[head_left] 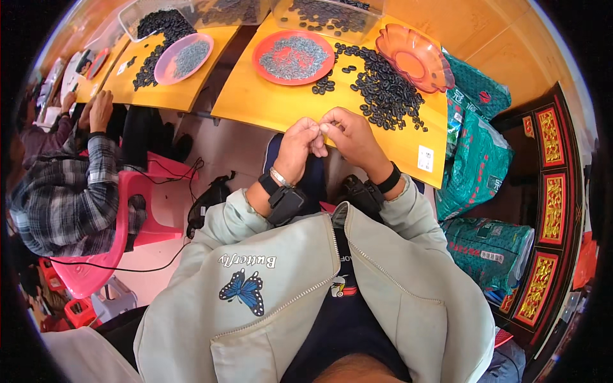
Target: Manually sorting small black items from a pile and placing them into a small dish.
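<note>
My left hand (299, 148) and my right hand (352, 138) meet just over the near edge of the yellow table (255, 105). Thumbs and fingertips of both are pinched together, almost touching each other. Whatever sits between them is too small to make out. Beyond my hands lies a red plate (263, 56) of small silvery metal pieces, slim like pins or screws. To the right of it spreads a heap of small black oval pieces (386, 92), a few of them loose near the plate.
A translucent orange scalloped bowl (418, 57) and a clear bin (332, 25) of black pieces stand at the back. Green bags (476, 159) crowd the right side. On the left, a person in a plaid sleeve (102, 159) sits on a pink chair (115, 255) at another table.
</note>
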`<control>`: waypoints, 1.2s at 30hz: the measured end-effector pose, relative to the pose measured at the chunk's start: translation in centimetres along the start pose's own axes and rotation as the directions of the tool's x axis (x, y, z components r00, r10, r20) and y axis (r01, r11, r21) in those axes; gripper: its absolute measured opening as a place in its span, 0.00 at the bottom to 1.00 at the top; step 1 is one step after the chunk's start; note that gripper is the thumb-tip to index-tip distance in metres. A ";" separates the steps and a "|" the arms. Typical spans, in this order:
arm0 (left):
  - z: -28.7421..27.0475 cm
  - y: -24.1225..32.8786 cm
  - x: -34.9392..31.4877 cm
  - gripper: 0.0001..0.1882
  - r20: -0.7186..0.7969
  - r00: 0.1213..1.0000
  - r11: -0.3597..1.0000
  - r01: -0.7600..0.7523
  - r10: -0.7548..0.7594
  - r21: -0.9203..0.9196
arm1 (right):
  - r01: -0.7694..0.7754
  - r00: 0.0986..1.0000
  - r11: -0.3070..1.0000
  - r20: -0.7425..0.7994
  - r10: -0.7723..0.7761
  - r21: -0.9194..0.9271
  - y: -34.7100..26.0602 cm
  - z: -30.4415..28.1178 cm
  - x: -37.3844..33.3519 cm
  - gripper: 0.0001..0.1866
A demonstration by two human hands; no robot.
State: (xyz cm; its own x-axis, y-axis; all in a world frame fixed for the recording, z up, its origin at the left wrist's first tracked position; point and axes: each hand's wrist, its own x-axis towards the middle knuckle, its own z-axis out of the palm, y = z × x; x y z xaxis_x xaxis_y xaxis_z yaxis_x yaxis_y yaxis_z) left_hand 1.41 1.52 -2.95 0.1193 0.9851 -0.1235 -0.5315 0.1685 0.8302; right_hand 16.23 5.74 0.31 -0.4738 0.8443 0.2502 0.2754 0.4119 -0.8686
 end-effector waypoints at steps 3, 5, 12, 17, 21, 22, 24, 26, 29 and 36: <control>0.1 0.6 -0.1 0.10 0.009 1.000 0.998 0.017 -0.018 0.067 | 0.023 1.000 0.999 -0.002 -0.023 -0.049 -0.1 0.0 -0.1 0.05; 0.2 0.6 0.0 0.10 0.007 1.000 0.998 0.024 -0.024 0.059 | 0.006 1.000 1.000 -0.003 -0.006 -0.026 0.1 0.0 -0.1 0.06; 0.4 0.5 -0.2 0.09 0.011 1.000 0.999 0.012 -0.013 0.050 | -0.049 0.998 0.988 -0.035 0.055 0.147 0.2 0.5 -0.4 0.07; 0.2 0.6 -0.2 0.08 -0.020 1.000 0.998 -0.013 0.014 0.059 | -0.033 0.993 0.994 -0.110 0.044 0.100 0.0 -0.4 -0.2 0.06; -0.8 1.3 0.5 0.06 -0.121 0.989 0.986 -0.069 0.088 0.153 | -0.008 0.973 0.976 -0.227 -0.042 -0.217 0.3 -5.1 1.1 0.07; -1.1 1.7 0.8 0.06 -0.157 0.978 0.969 -0.102 0.139 0.223 | -0.004 0.974 0.954 -0.215 -0.064 -0.299 0.5 -6.4 1.3 0.08; -1.3 3.0 1.8 0.05 -0.152 0.949 0.930 -0.224 0.276 0.291 | -0.037 0.982 0.872 -0.182 -0.060 -0.488 0.9 -8.6 1.2 0.08; -1.9 4.7 3.5 0.05 -0.170 0.913 0.885 -0.293 0.372 0.362 | -0.088 0.990 0.711 -0.139 -0.013 -0.697 1.5 -9.7 1.0 0.10; -2.3 7.0 6.8 0.06 -0.103 0.885 0.773 -0.332 0.453 0.541 | -0.159 0.987 0.700 -0.137 0.088 -0.696 1.7 -10.4 0.1 0.09; -3.7 8.1 14.1 0.10 0.121 0.786 0.046 -0.187 0.606 0.981 | -0.152 0.982 0.693 -0.029 0.186 -0.705 1.9 -10.7 0.9 0.09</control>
State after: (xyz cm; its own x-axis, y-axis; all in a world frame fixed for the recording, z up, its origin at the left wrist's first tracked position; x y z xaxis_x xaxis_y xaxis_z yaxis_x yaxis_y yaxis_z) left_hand -4.33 16.88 -0.05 -0.1265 0.8725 0.4719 0.7758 -0.2094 0.5952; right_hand 25.32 10.94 3.45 -0.3901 0.9157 0.0967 0.8523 0.3988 -0.3384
